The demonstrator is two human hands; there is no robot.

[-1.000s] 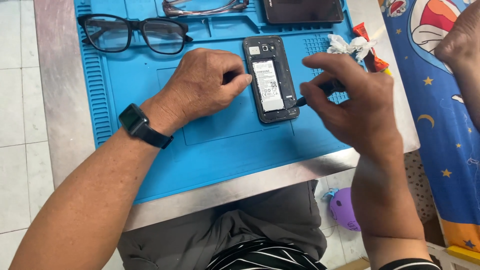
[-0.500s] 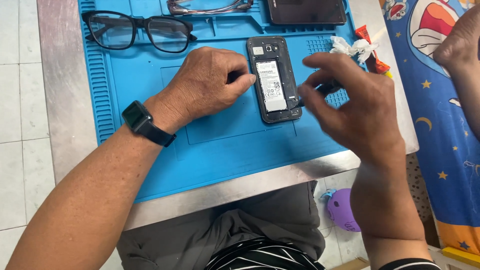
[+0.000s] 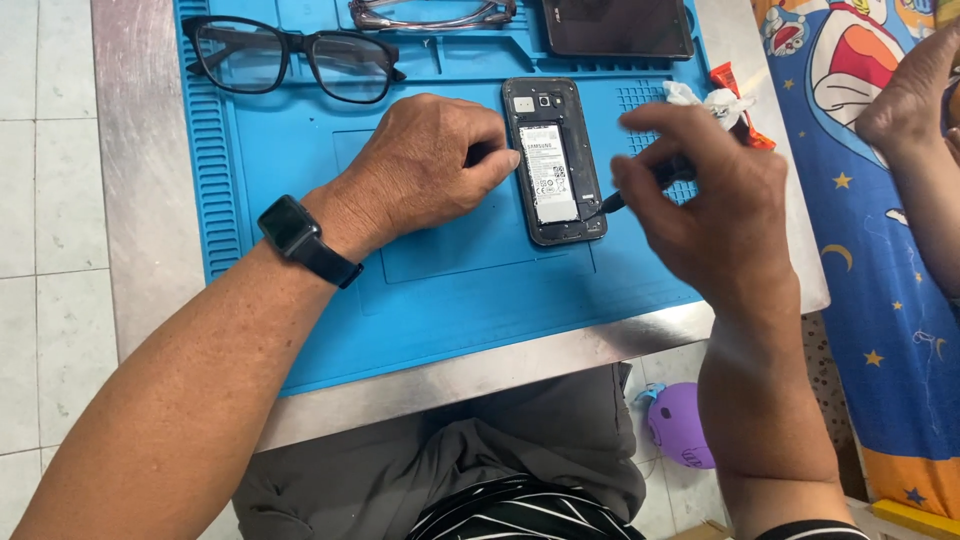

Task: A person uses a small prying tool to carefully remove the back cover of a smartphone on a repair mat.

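Dark tool [image 3: 612, 203] mostly hidden in right hand [image 3: 715, 215], 2nd phone [image 3: 617, 27] + wire-frame glasses [image 3: 432, 14] cut off at top edge

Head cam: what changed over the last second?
Little changed. The right hand lifted slightly, its dark tool still tipped at the opened phone's lower right edge. The left hand stays pressed against the phone's left side. The phone, black glasses and blue mat kept their places; nothing was picked up or let go.

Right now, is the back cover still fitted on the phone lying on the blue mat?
No, the phone lies open on the blue mat, its white-labelled battery exposed, with no cover over it.
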